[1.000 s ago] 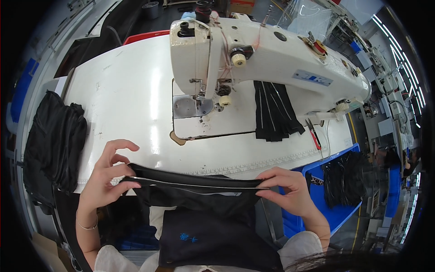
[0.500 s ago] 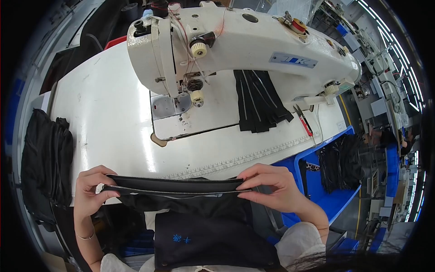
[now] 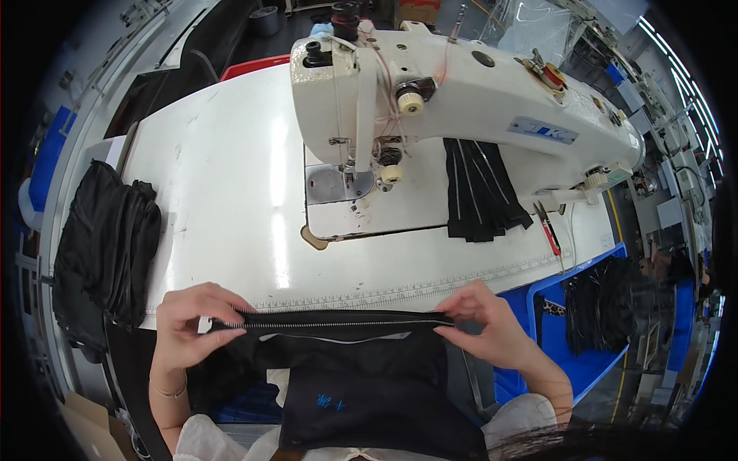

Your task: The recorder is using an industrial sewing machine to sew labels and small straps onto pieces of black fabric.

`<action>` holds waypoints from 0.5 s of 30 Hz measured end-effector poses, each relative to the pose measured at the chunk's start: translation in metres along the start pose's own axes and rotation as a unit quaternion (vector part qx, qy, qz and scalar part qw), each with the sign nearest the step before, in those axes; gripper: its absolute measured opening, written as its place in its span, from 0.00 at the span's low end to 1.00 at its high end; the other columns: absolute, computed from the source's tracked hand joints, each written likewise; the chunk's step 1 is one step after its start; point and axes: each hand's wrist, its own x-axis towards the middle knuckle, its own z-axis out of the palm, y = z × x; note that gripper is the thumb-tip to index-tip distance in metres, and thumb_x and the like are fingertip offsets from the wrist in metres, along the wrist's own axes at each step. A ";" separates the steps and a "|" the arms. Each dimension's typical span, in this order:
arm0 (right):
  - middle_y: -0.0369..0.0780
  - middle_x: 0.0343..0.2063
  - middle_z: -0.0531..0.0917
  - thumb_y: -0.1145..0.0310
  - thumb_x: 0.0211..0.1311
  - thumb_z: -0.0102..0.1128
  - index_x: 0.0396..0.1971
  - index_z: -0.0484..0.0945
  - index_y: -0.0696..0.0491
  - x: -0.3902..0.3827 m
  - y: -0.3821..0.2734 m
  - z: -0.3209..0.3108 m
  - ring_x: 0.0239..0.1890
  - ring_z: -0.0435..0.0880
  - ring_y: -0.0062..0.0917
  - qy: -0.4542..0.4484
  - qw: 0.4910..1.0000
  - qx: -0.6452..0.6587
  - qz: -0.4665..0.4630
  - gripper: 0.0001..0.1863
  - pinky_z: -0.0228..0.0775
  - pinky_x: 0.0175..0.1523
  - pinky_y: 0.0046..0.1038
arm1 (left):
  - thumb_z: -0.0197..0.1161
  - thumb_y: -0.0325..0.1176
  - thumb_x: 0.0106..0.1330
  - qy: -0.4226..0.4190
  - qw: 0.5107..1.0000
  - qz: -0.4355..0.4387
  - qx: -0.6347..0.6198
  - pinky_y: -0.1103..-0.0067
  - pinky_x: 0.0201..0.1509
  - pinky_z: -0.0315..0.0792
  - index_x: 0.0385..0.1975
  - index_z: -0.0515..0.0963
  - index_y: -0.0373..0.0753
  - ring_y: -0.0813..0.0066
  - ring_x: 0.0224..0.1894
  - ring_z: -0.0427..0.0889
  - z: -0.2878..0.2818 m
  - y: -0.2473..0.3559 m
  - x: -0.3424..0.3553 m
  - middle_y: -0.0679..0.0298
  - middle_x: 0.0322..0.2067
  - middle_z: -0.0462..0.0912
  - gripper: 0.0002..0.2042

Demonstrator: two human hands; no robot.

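A black zipper [image 3: 346, 324] with metal teeth is stretched nearly level between my two hands, just off the table's near edge. My left hand [image 3: 198, 321] pinches its left end between thumb and fingers. At the other end, my right hand [image 3: 483, 324] grips it the same way. Dark fabric hangs below the zipper, in front of my dark apron [image 3: 369, 407]. Whether that fabric is joined to the zipper I cannot tell.
A white sewing machine [image 3: 461, 84] stands on the white table [image 3: 223, 192]. Black zipper strips [image 3: 484, 192] and red-handled snips [image 3: 549, 229] lie beside it. Folded black fabric [image 3: 108, 246] hangs over the left edge. At right, a blue bin [image 3: 573, 365] holds black pieces.
The two toothed edges of the zipper, spread apart before, are now closer together. My view has shifted, so the machine and table appear further right. Both hands keep their hold.
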 end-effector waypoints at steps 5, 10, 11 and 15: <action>0.46 0.50 0.71 0.58 0.49 0.67 0.58 0.63 0.57 0.030 -0.036 0.034 0.51 0.71 0.42 -0.072 0.912 -0.246 -0.320 0.37 0.66 0.53 0.37 | 0.67 0.18 0.41 -0.080 0.992 0.081 -0.060 0.80 0.27 0.72 0.25 0.76 0.38 0.68 0.24 0.81 0.052 0.046 0.036 0.54 0.24 0.83 0.11; 0.52 0.30 0.78 0.63 0.63 0.53 0.45 0.71 0.64 0.029 -0.024 0.035 0.33 0.78 0.42 -0.204 0.951 -0.084 -0.217 0.18 0.70 0.42 0.36 | 0.75 0.33 0.43 -0.079 0.993 0.026 -0.088 0.74 0.48 0.68 0.45 0.68 0.34 0.65 0.42 0.77 0.052 0.029 0.054 0.52 0.39 0.78 0.29; 0.53 0.29 0.78 0.63 0.64 0.52 0.43 0.71 0.64 0.020 -0.025 0.028 0.33 0.78 0.42 -0.190 0.953 -0.050 -0.231 0.18 0.70 0.40 0.36 | 0.76 0.39 0.42 -0.064 0.996 -0.004 -0.062 0.72 0.55 0.64 0.50 0.65 0.33 0.63 0.48 0.74 0.050 0.029 0.058 0.52 0.45 0.74 0.35; 0.30 0.15 0.61 0.56 0.67 0.52 0.22 0.73 0.62 -0.108 -0.016 -0.067 0.20 0.58 0.15 0.199 0.973 -0.109 0.051 0.23 0.56 0.22 0.28 | 0.67 0.42 0.51 -0.059 0.997 -0.059 -0.004 0.71 0.58 0.59 0.51 0.67 0.32 0.65 0.51 0.70 0.058 -0.004 0.056 0.56 0.51 0.70 0.30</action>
